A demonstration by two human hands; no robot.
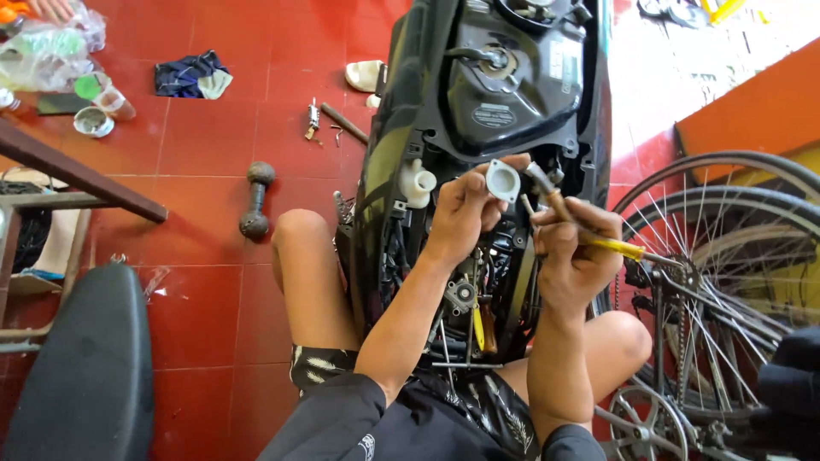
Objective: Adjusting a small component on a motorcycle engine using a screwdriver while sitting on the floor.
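Head view, left hand (465,209) pinching small white part (503,180), right hand (574,248) gripping yellow-handled tool (589,239), over scooter (478,128)

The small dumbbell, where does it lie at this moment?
In the head view, the dumbbell lies on the red tiled floor, left of the person's bent knee and the opened black scooter, away from both hands.

**Red tiled floor**

The floor (213,128) carries a dumbbell (256,199), a dark cloth (190,74), a small tin (92,122), a plastic cup (113,100), clear bags (47,51), a metal rod (343,123), and a small tool (313,119) just beside the rod.
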